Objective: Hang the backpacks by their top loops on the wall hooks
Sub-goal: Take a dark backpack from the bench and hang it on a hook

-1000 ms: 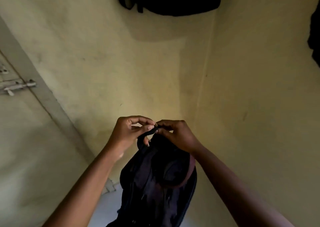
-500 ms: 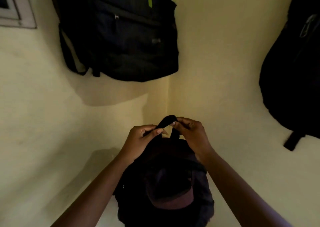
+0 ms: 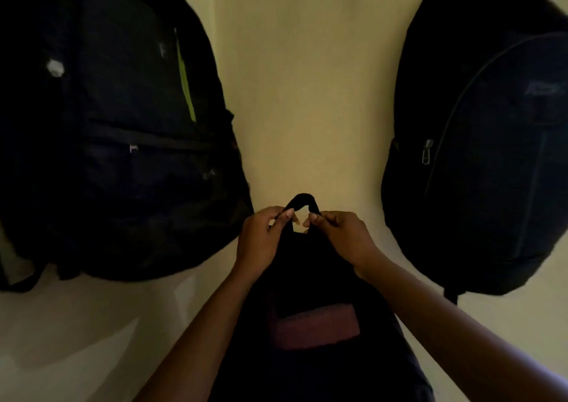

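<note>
A dark backpack (image 3: 319,318) hangs below both hands. The left hand (image 3: 261,241) and right hand (image 3: 344,235) each pinch one side of its top loop (image 3: 302,200), which arches above the fingertips. Beyond, two bags (image 3: 116,131) (image 3: 479,162) hang against the wall (image 3: 307,79), one either side.

Matt cloth top loop (image 3: 302,198), perhaps woven; smooth matt painted wall (image 3: 307,94)
</note>
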The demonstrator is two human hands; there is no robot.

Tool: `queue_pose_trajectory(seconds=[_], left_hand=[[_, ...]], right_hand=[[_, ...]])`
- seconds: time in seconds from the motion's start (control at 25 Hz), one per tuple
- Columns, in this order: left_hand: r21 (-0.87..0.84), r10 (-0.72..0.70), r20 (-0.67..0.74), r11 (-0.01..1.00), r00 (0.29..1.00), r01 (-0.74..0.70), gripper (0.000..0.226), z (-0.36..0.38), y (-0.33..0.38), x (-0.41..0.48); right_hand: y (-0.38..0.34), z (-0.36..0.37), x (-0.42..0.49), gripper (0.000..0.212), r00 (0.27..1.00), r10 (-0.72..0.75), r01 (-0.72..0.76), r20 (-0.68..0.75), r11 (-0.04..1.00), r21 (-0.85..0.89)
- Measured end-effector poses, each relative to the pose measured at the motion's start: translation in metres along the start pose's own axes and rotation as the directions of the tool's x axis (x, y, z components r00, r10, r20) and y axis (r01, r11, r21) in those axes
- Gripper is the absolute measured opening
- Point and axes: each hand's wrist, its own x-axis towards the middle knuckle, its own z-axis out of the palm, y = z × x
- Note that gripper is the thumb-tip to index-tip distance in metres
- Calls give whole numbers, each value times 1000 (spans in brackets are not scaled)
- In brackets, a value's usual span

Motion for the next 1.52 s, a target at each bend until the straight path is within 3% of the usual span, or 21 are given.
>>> queue_pose_trajectory(seconds=[0.2,0.36,0.48,0.68,0.84,1.08,1.12,1.2,1.4,1.52], left_hand=[[20,93,-139,996,986,-91,27,-4,25,96],[-92,73,-246,991,967,-98,18,-3,38,169],[-58,101,-295,991,950,-124,20,5,44,219],[244,308,-321,940,896,-236,27,7,70,296],[576,508,-334,777,794,-254,34,19,95,344],[644,600,-329,708,729,-292,33,15,117,401],[642,587,-324,712,742,-284,33,14,117,402],[668,634,-328,680,700,-302,33,12,129,424],[643,656,-400,699,640,-314,33,0,148,447],[641,656,-402,700,639,-316,34,-5,158,463]], right_hand=[[-50,-25,73,28,961,-217,182,-169,963,-199],[-80,-40,138,28,914,-304,235,-269,937,-259],[-99,-52,182,30,874,-359,223,-328,895,-387],[-133,-76,249,34,782,-488,239,-387,809,-537],[-156,-99,294,36,657,-591,194,-468,733,-652],[-192,-122,329,33,514,-690,267,-510,694,-669],[-194,-123,328,30,524,-671,292,-525,720,-629],[-213,-133,344,26,468,-673,386,-573,738,-553],[-242,-148,361,23,486,-610,423,-626,791,-442],[-256,-155,369,25,501,-604,433,-620,795,-425]])
